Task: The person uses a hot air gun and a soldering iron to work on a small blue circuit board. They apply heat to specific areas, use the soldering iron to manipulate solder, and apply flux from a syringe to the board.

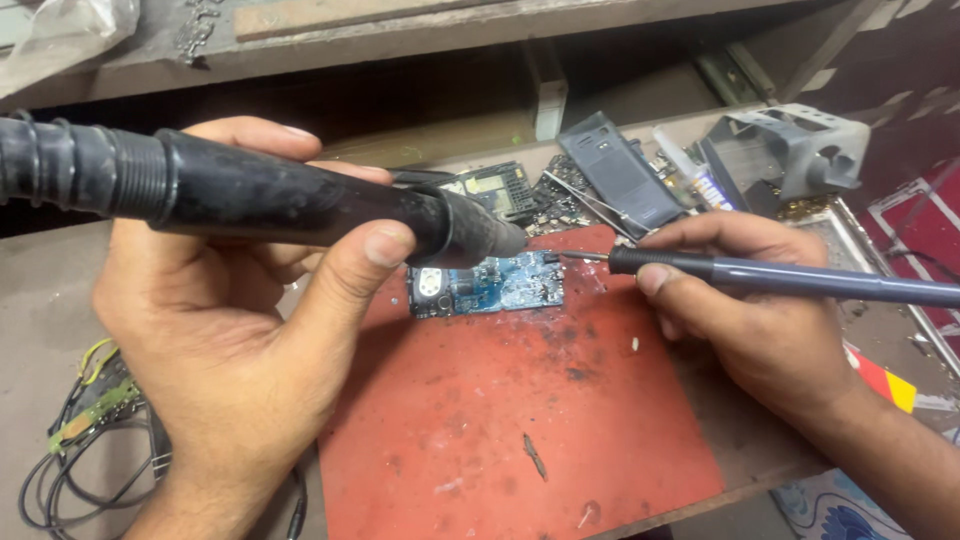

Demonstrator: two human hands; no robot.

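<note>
In the head view, a thick black hot-air handle with a ribbed hose (250, 195) is gripped by the left hand (230, 330), the fingers curled over its top and the thumb pressed against its near side. Its nozzle is aimed down at a small blue rectangular circuit board (487, 287), which lies flat at the far edge of a worn red work mat (500, 420). A slim grey pen-shaped soldering tool (780, 277) is pinched by the right hand (760, 310) between thumb and fingers, and its fine metal tip is brought to the right edge of the board, touching it or just beside it; which cannot be told.

The board is seen bare, out of any casing, and scorch marks and specks of residue are scattered on the mat near it. The work on the board is judged to be under way and not finished, since both tools are held at it. Whether any part has been lifted or set cannot be told.

Behind the mat, a dark grey phone back cover (622, 170) and a second circuit board (495, 190) are laid. A bundle of black wires (90, 440) is seen at the left.
</note>
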